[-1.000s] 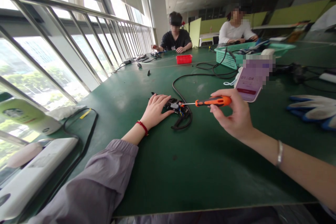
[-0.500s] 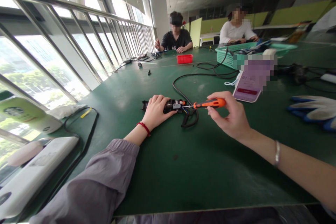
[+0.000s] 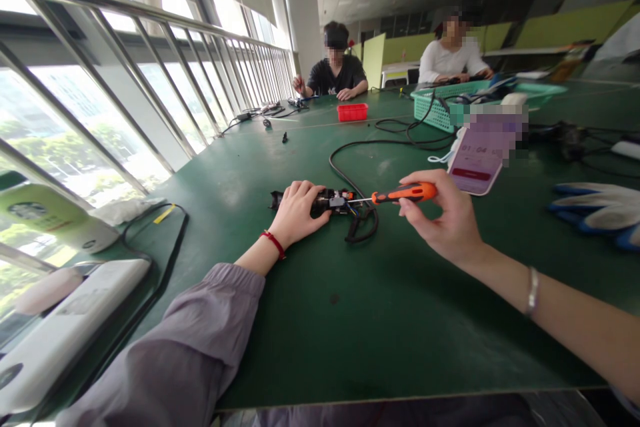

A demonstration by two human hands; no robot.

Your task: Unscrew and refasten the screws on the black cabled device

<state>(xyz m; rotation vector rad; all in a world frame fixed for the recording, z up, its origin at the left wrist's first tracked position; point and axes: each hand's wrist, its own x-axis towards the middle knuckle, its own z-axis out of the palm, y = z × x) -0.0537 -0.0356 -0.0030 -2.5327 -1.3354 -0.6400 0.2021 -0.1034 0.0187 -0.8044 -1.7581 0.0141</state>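
My left hand (image 3: 297, 213) is wrapped over a black cylindrical device (image 3: 342, 202) lying on the green table, gripping it with thumb and fingers. The device's right end is opened up, with small coloured wires and orange parts showing. A black cable (image 3: 374, 230) runs out of that end. In my right hand (image 3: 445, 217) is an orange and black screwdriver (image 3: 407, 193), pinched at its handle and lying nearly level. Its thin shaft points left, with the tip at the exposed end of the device; whether it touches a screw I cannot tell.
A phone (image 3: 477, 163), a green basket (image 3: 433, 110) and blue-white gloves (image 3: 600, 207) lie to the right. A red tray (image 3: 353, 112) stands further back. At left are a white power bank-like box (image 3: 75, 333) and a green bottle-like container (image 3: 55, 217). Two people sit at the far side.
My right hand and the screwdriver have shifted slightly to the right, drawing the handle a little away from the device. My left hand stays on the device, its thumb slightly pulled in.
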